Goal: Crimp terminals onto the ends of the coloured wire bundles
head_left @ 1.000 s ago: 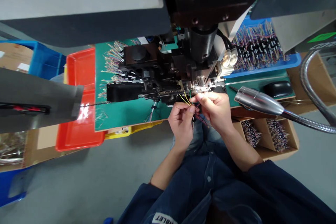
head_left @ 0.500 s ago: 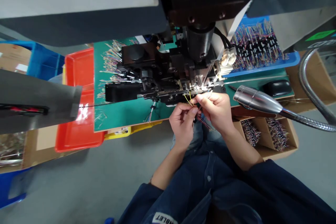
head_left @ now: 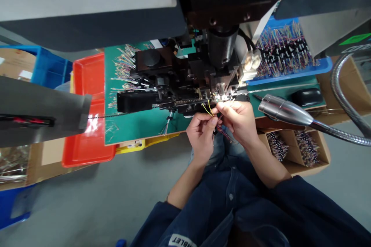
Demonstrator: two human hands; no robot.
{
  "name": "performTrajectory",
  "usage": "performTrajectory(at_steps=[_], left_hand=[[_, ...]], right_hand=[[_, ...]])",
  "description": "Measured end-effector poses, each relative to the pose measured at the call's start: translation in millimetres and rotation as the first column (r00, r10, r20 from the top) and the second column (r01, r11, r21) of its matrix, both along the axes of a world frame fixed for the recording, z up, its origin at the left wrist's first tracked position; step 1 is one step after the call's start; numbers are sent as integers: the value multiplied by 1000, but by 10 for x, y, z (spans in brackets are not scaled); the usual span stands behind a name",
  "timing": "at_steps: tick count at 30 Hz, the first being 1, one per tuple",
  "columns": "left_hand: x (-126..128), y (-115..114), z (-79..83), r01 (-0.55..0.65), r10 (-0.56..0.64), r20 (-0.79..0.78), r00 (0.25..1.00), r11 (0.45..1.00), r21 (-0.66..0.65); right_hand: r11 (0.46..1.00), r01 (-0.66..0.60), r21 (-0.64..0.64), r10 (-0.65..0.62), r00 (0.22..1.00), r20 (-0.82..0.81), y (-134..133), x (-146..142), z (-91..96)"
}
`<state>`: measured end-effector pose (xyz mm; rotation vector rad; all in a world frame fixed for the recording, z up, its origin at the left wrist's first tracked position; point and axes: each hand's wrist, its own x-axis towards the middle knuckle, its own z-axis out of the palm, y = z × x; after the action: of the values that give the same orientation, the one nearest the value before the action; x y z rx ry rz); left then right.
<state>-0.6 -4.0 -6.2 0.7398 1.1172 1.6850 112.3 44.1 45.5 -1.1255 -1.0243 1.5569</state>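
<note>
Thin wires of a small wire bundle (head_left: 225, 132) pass between my two hands, just in front of a black crimping machine (head_left: 199, 81). My left hand (head_left: 203, 133) pinches the wires, and two yellow ones (head_left: 208, 109) stick up from its fingertips near the machine's lit working spot (head_left: 220, 96). Close beside it, my right hand (head_left: 239, 121) is closed with thumb and forefinger together on wires of the same bundle. Dark and reddish wires hang below the fingers. The wire ends at the working spot are too small to make out.
Red trays (head_left: 89, 131) stand to the left on the green tabletop (head_left: 139, 125). A blue tray (head_left: 304, 70) full of wire bundles lies behind right. A metal gooseneck lamp (head_left: 285, 110) reaches in from the right, above a divided cardboard box (head_left: 315, 158) with more bundles.
Both hands keep nearly the same place and grip. A green wire end by the right fingertips no longer shows; the yellow wires have shifted very slightly.
</note>
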Motion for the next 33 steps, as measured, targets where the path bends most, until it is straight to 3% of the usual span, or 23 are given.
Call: performTrajectory(at_steps=[8,16,21,29,33], left_hand=[[-20,3,24,40,-40,-19,999,999,22],[-14,-8,36,62,-62,-17,998,998,-24],[-4,-2,59,38,-39,-30,999,999,-36],[-7,-2,39,14,-14,-11,1000,1000,0],[-9,-6,39,34,-33,-17,999,999,19]], right_hand=[[995,-34,97,21,991,135,-27,15,84],[999,-6,-31,6,1000,-26,-36,29,-108],[998,-5,-57,1,996,-84,-17,25,-99],[1000,14,-27,-16,999,-47,-9,20,-53],[999,-40,22,39,998,47,-9,40,25]])
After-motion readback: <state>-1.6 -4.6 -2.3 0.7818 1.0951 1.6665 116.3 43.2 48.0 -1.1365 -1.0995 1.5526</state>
